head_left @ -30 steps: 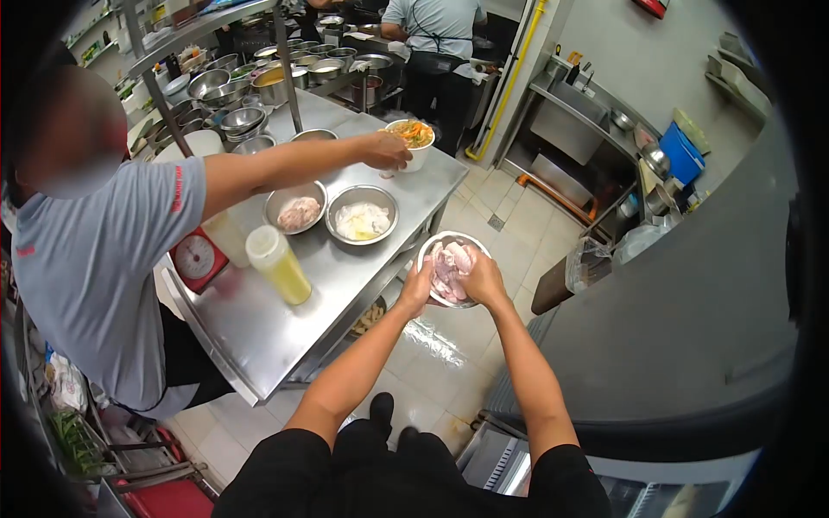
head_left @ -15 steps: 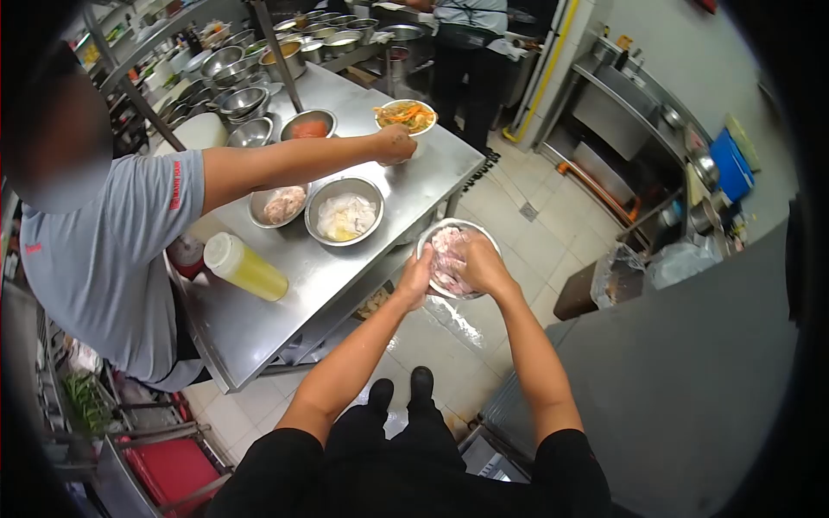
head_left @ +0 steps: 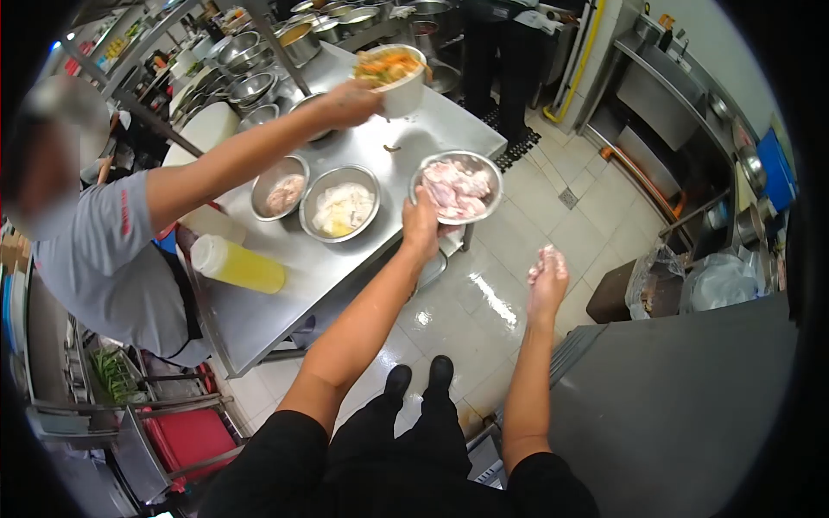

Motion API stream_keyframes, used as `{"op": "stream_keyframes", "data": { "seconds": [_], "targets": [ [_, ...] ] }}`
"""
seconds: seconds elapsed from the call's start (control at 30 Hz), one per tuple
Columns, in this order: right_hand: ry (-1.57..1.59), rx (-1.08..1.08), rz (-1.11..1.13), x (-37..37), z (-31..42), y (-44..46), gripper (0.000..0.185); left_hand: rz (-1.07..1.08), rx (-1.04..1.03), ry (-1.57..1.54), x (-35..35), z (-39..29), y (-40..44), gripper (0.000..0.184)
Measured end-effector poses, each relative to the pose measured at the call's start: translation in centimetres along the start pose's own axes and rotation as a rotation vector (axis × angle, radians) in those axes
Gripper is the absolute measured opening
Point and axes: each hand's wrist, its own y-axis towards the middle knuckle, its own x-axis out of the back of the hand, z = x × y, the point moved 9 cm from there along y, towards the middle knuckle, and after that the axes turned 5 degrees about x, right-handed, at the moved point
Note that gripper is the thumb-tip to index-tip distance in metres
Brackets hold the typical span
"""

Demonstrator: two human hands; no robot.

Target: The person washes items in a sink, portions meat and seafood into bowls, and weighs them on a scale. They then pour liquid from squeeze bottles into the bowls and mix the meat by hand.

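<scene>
My left hand (head_left: 421, 223) grips the near left rim of a metal bowl (head_left: 494, 192) at the table's edge. Pale pink pieces of raw meat (head_left: 455, 186) fill it. Away from the bowl, over the floor to the right, my right hand (head_left: 547, 278) is raised with its fingers curled together. Whitish wet residue coats those fingers, and whether they hold anything is hidden. Left of my bowl, another metal bowl (head_left: 375, 217) holds white and yellow food. Beside that stands a smaller bowl (head_left: 257, 200) of pinkish minced meat.
A co-worker in a grey shirt (head_left: 104, 276) reaches across the steel table (head_left: 302, 298), holding a white tub (head_left: 401, 97) of orange and green food. A bottle of yellow liquid (head_left: 242, 263) stands on the table. A lined bin (head_left: 622, 289) and a grey surface (head_left: 673, 397) lie right.
My right hand has left the bowl and moved right and down. My left hand has brought the bowl up toward the table corner. The co-worker has lifted the white tub.
</scene>
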Motion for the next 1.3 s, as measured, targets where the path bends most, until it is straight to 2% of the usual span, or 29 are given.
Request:
{"op": "stream_keyframes", "data": {
  "seconds": [0.1,0.2,0.27,0.3,0.37,0.4,0.47,0.5,0.53,0.6,0.67,0.7,0.77,0.8,0.87,1.0,1.07,1.17,1.23,1.27,1.3],
  "targets": [
    [-0.142,-0.172,-0.044,3.1,-6.3,-0.1,0.015,-0.058,-0.066,0.005,-0.1,-1.3,1.9,0.043],
    [-0.262,-0.26,0.095,4.0,-14.0,0.1,0.013,-0.162,-0.119,-0.096,0.9,-2.8,3.3,0.048],
    [-0.482,-0.314,0.285,1.9,-17.8,-0.2,0.013,-0.168,-0.133,-0.129,1.8,-3.1,4.3,0.048],
    [-0.474,-0.321,0.301,1.1,-19.3,0.1,0.013,-0.172,-0.148,-0.163,2.5,-3.3,4.6,0.047],
    [-0.624,0.027,0.449,-4.1,-19.8,1.0,0.018,-0.187,-0.098,-0.094,4.3,-1.7,3.3,0.043],
    [-0.592,0.024,0.489,-6.5,-20.8,1.4,0.018,-0.154,-0.097,-0.036,4.0,-1.8,0.9,0.038],
    [-0.88,0.393,0.606,-12.1,-20.1,2.8,0.02,-0.059,-0.176,0.169,4.4,-2.2,-3.8,0.029],
    [-0.911,0.513,0.639,-14.5,-20.8,3.6,0.026,-0.08,-0.237,0.267,5.8,-2.4,-6.1,0.027],
    [-1.008,0.53,0.704,-16.6,-22.1,4.3,0.032,-0.1,-0.291,0.368,7.2,-1.9,-8.1,0.025],
    [-1.217,0.642,0.773,-16.9,-35.3,8.1,0.041,-0.247,-0.417,0.249,12.3,-1.4,-10.6,0.022],
    [-1.218,0.655,0.928,-20.3,-35.8,8.3,0.049,-0.451,-0.562,0.253,18.1,-3.0,-11.7,0.025],
    [-1.159,0.978,0.783,-19.9,-40.9,9.4,0.048,-0.456,-0.571,0.266,19.2,-4.5,-11.4,0.025],
    [-1.28,0.765,0.911,-22.0,-40.9,9.6,0.046,-0.663,-0.395,0.327,21.8,-6.7,-10.4,0.03],
    [-1.323,0.713,0.92,-22.3,-41.0,9.8,0.045,-0.666,-0.402,0.335,21.7,-7.8,-9.8,0.03],
    [-1.368,0.627,0.934,-22.4,-42.0,9.8,0.042,-0.553,-0.086,0.095,21.8,-6.2,-7.6,0.036],
    [-1.392,0.499,0.93,-22.2,-42.1,10.1,0.038,-0.462,-0.019,0.082,21.0,-5.7,-5.1,0.038],
    [-1.366,0.436,0.922,-21.7,-41.9,10.3,0.036,-0.473,-0.014,0.068,20.5,-5.8,-4.6,0.033],
    [-1.274,0.346,0.875,-21.1,-40.6,10.8,0.033,-0.431,-0.067,-0.02,19.7,-6.0,-4.4,0.031],
    [-1.141,0.221,0.803,-20.2,-39.0,11.7,0.032,-0.409,-0.183,0.03,19.8,-6.2,-5.0,0.043],
    [-1.047,0.136,0.755,-19.7,-38.1,12.3,0.031,-0.403,-0.184,0.019,19.8,-5.8,-5.5,0.043],
    [-0.882,-0.017,0.693,-18.9,-37.5,12.5,0.03,-0.361,-0.22,0.01,19.4,-5.7,-6.0,0.048]
  ]
}}
